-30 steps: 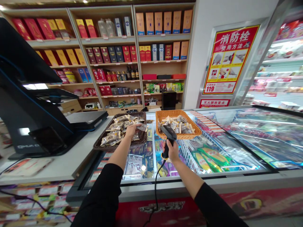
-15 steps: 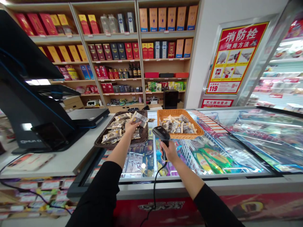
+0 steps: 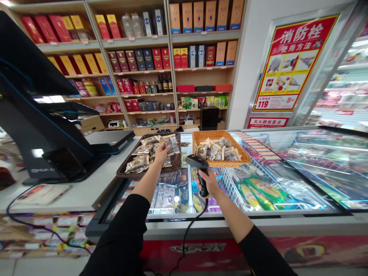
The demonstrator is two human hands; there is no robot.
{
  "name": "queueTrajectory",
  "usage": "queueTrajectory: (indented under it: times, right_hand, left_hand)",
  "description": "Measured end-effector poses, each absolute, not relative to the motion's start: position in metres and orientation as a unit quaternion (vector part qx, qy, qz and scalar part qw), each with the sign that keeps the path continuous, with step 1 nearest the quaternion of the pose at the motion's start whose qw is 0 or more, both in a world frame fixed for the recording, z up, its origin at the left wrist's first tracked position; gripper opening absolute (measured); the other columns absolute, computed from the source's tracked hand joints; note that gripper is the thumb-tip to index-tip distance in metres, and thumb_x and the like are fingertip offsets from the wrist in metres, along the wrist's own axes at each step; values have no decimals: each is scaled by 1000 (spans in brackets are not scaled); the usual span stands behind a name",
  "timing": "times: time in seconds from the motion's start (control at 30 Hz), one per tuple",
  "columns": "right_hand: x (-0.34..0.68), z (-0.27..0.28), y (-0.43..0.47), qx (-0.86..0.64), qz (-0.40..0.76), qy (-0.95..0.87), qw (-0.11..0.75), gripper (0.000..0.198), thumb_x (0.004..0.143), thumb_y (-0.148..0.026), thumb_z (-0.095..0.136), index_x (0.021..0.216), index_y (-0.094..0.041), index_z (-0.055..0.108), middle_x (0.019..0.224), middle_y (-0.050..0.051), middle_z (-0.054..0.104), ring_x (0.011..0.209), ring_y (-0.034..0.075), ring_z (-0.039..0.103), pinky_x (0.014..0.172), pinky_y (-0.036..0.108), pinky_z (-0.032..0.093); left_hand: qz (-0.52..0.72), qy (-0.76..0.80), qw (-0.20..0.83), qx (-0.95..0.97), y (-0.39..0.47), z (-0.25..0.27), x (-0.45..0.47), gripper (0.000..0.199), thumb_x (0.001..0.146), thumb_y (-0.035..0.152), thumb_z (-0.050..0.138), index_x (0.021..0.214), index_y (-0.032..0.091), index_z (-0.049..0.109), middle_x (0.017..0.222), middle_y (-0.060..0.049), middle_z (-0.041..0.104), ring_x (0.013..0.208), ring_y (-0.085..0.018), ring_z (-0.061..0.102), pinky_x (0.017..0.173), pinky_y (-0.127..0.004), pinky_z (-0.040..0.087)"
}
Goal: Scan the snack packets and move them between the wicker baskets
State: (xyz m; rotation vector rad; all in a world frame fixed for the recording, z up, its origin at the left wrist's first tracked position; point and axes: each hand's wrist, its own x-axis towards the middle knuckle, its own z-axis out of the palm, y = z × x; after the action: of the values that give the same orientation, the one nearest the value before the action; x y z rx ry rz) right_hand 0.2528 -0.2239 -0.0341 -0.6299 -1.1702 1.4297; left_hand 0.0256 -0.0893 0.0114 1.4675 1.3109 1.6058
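Observation:
Over the dark brown wicker basket (image 3: pixel 122 167), my left hand (image 3: pixel 161 152) is closed at the left edge of a small clear-and-cream snack packet (image 3: pixel 172 145). That packet is low over the basket's right side; whether it rests on the heap cannot be made out. More such packets (image 3: pixel 138 163) fill the basket. My right hand (image 3: pixel 211 183) is wrapped around the handle of a black barcode scanner (image 3: pixel 198 163), its head pointing left and its cable hanging down. Just behind the scanner stands an orange wicker basket (image 3: pixel 244 159) with several similar packets (image 3: pixel 212 151) in it.
Both baskets stand on a glass-topped chest freezer (image 3: pixel 290 168) filled with packaged goods. On the left counter (image 3: pixel 86 199) are a black point-of-sale terminal with a scale (image 3: pixel 110 140) and a flat pale item (image 3: pixel 43 193). Shelves of boxes and a fire hydrant poster (image 3: pixel 296 63) are behind.
My left hand has lowered slightly, and the packet has turned from slanted across the basket to more upright in view. The scanner has shifted a little down and right. The camera view has moved slightly.

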Motion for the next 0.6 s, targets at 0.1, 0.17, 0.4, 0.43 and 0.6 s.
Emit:
queueTrajectory:
  times: [0.1, 0.17, 0.4, 0.43, 0.6]
  right_hand:
    - [251, -33, -224, -259, 633, -466, 561, 35, 75, -50, 65, 81, -19, 50, 50, -5, 54, 32, 9, 45, 32, 20, 35]
    - [248, -32, -225, -256, 642, -462, 555, 36, 74, -51, 66, 79, -19, 48, 49, -6, 53, 31, 9, 44, 31, 19, 34]
    - [246, -31, -226, -265, 640, -464, 553, 38, 72, -52, 66, 75, -21, 45, 48, -6, 53, 30, 8, 43, 31, 19, 32]
    - [246, -30, -226, -266, 639, -464, 553, 38, 72, -52, 66, 76, -20, 46, 47, -6, 53, 30, 8, 43, 31, 19, 32]
    - [246, -30, -227, -270, 636, -467, 552, 36, 73, -51, 66, 78, -19, 49, 48, -6, 53, 31, 9, 44, 32, 20, 34]
  left_hand:
    - [593, 493, 303, 559, -90, 11, 26, 23, 72, 38, 67, 82, 18, 62, 66, 2, 59, 67, -14, 57, 64, -23, 46]
    - [588, 494, 307, 562, -91, 11, 26, 23, 72, 39, 67, 80, 18, 62, 65, 2, 57, 66, -14, 56, 63, -23, 46]
    - [585, 501, 306, 559, -92, 12, 27, 24, 71, 40, 68, 80, 19, 62, 67, 2, 58, 68, -14, 57, 65, -24, 46]
    - [586, 500, 307, 559, -92, 12, 27, 24, 70, 40, 68, 81, 19, 62, 67, 2, 58, 68, -14, 57, 65, -24, 46]
    - [585, 501, 297, 564, -92, 12, 28, 24, 70, 38, 69, 81, 18, 64, 67, 2, 59, 68, -14, 57, 67, -25, 46]
